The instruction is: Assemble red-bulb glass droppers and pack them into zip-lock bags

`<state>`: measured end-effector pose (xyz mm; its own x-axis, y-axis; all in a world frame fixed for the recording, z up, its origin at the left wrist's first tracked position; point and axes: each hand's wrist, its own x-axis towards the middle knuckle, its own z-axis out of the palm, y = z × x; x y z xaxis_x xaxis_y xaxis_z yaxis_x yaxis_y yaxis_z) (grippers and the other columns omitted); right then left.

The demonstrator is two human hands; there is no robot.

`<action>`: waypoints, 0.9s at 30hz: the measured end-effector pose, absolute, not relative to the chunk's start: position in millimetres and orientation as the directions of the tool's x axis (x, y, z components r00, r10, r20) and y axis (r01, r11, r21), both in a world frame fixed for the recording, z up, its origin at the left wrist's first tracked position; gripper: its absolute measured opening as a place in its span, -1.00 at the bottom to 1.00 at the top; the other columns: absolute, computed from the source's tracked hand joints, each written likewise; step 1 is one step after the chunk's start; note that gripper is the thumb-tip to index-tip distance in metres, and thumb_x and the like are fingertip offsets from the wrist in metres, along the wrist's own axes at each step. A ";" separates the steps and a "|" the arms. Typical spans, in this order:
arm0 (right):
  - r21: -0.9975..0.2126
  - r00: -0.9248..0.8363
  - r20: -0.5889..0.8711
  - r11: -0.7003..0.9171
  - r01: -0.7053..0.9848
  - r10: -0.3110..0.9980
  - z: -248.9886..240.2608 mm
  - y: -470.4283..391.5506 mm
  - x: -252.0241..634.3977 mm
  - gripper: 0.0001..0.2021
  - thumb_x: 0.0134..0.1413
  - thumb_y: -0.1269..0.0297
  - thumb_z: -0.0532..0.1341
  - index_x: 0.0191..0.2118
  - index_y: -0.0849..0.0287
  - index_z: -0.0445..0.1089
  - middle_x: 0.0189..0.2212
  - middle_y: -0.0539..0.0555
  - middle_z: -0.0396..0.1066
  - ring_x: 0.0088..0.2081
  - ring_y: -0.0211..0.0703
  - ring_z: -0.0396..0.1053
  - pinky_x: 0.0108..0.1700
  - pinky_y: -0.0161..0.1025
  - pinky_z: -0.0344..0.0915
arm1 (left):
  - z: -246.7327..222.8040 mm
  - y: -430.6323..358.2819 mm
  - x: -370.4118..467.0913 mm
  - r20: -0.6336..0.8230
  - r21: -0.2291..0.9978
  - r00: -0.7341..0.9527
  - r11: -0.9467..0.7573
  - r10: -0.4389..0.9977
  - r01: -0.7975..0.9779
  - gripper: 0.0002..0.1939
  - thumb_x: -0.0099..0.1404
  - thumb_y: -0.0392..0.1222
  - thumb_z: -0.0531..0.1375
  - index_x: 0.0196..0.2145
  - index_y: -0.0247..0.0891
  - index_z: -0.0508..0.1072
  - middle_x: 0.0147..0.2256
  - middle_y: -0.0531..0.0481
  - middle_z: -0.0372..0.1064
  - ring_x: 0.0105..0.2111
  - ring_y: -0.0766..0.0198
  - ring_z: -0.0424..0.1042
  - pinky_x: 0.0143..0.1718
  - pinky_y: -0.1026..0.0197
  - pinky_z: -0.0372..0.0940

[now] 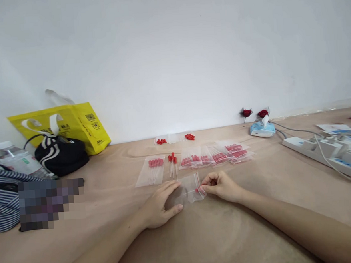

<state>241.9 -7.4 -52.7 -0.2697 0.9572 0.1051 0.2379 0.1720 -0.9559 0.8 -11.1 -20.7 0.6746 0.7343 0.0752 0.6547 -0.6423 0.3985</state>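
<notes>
A clear zip bag (pixel 190 192) with a red-edged opening lies between my hands. My right hand (pixel 220 186) is closed at the bag's mouth, pinching a red-topped dropper (pixel 197 190) whose thin stem points left into the bag. My left hand (pixel 162 204) is beside the bag's closed end, thumb and fingers apart around it. Just beyond stand out a few loose red-topped droppers (pixel 173 159). To their left a filled bag of droppers (pixel 151 171) lies flat, and several more filled bags (pixel 219 156) overlap on the right.
More red-topped droppers (pixel 190 137) lie near the wall. At left are a yellow bag (pixel 95 129), a black cap (pixel 63 157), a bottle (pixel 18 158) and striped cloth (pixel 1 199). At right are tissues (pixel 262 129), dark red flowers (pixel 246 113) and a power strip (pixel 342 160) with cables.
</notes>
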 end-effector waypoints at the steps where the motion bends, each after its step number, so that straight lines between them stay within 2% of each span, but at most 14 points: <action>1: -0.950 -0.270 0.107 0.179 0.255 0.957 -53.4 -6.4 240.1 -0.73 -0.23 0.12 0.26 -0.56 0.27 0.39 -0.70 -0.07 0.24 -0.65 -0.41 0.07 -0.60 -0.41 -0.02 | -21.2 -10.5 0.9 0.086 0.401 0.677 -0.648 0.731 0.648 -0.44 0.18 -0.02 0.08 0.10 -0.22 0.09 0.12 -0.15 0.05 0.11 0.06 0.01 0.08 -0.04 0.01; 5: -0.890 -0.272 0.185 0.279 0.360 0.944 -51.7 -7.5 234.0 -0.72 -0.11 0.11 0.18 -0.55 0.24 0.45 -0.63 -0.01 0.33 -0.57 -0.33 0.19 -0.54 -0.40 0.08 | -21.9 -8.9 1.1 0.114 0.400 0.695 -0.673 0.710 0.622 -0.46 0.18 -0.03 0.09 0.08 -0.22 0.12 0.10 -0.14 0.09 0.10 0.06 0.04 0.08 -0.03 0.02; 8: -0.820 -0.357 0.207 0.361 0.445 0.911 -46.8 -11.7 232.9 -0.74 -0.03 0.14 0.12 -0.49 0.17 0.47 -0.55 0.00 0.39 -0.46 -0.26 0.27 -0.45 -0.38 0.14 | -20.8 -9.3 1.8 0.133 0.409 0.697 -0.680 0.704 0.609 -0.48 0.18 -0.04 0.09 0.08 -0.20 0.14 0.09 -0.13 0.10 0.09 0.07 0.06 0.07 -0.03 0.03; 11: -0.782 -0.426 0.184 0.394 0.483 0.886 -43.1 -14.1 234.6 -0.81 -0.05 0.19 0.14 -0.39 0.11 0.47 -0.51 -0.03 0.40 -0.43 -0.25 0.28 -0.43 -0.38 0.14 | -19.1 -10.3 2.6 0.144 0.424 0.700 -0.683 0.699 0.595 -0.51 0.17 -0.06 0.11 0.06 -0.18 0.18 0.09 -0.11 0.12 0.08 0.06 0.07 0.06 -0.03 0.05; 14: -0.802 -0.433 0.144 0.361 0.476 0.890 -43.4 -12.5 236.7 -0.82 -0.11 0.26 0.18 -0.33 0.12 0.45 -0.56 -0.05 0.36 -0.52 -0.31 0.23 -0.47 -0.40 0.11 | -18.9 -10.1 2.6 0.148 0.430 0.702 -0.684 0.697 0.589 -0.55 0.18 -0.08 0.10 0.03 -0.18 0.22 0.08 -0.11 0.13 0.08 0.07 0.08 0.06 -0.02 0.04; 17: -0.874 -0.398 0.105 0.275 0.400 0.912 -46.9 -9.3 237.6 -0.85 -0.12 0.30 0.18 -0.36 0.21 0.41 -0.61 -0.07 0.28 -0.59 -0.38 0.15 -0.53 -0.42 0.07 | -20.8 -9.0 2.2 0.185 0.440 0.705 -0.699 0.685 0.563 -0.69 0.22 -0.14 0.05 -0.07 -0.19 0.30 0.01 -0.08 0.25 0.05 0.14 0.14 0.05 0.03 0.08; 21: -0.928 -0.377 0.080 0.207 0.311 0.923 -52.3 -6.5 236.1 -0.85 -0.16 0.25 0.20 -0.46 0.25 0.37 -0.64 -0.08 0.23 -0.60 -0.40 0.11 -0.56 -0.43 0.05 | -24.3 -7.2 2.9 0.278 0.468 0.669 -0.705 0.690 0.533 -0.86 0.18 -0.20 0.08 -0.32 -0.23 0.41 -0.17 -0.07 0.40 -0.05 0.16 0.27 -0.02 0.08 0.18; 27: -0.866 -0.347 0.105 0.257 0.428 0.932 -49.0 -7.8 233.0 -0.70 -0.14 0.05 0.18 -0.58 0.21 0.40 -0.65 -0.06 0.29 -0.57 -0.34 0.17 -0.53 -0.39 0.04 | -25.0 -4.6 6.1 0.320 0.501 0.631 -0.691 0.707 0.520 -0.87 0.14 -0.21 0.10 -0.47 -0.24 0.42 -0.25 -0.06 0.43 -0.13 0.18 0.35 -0.09 0.11 0.23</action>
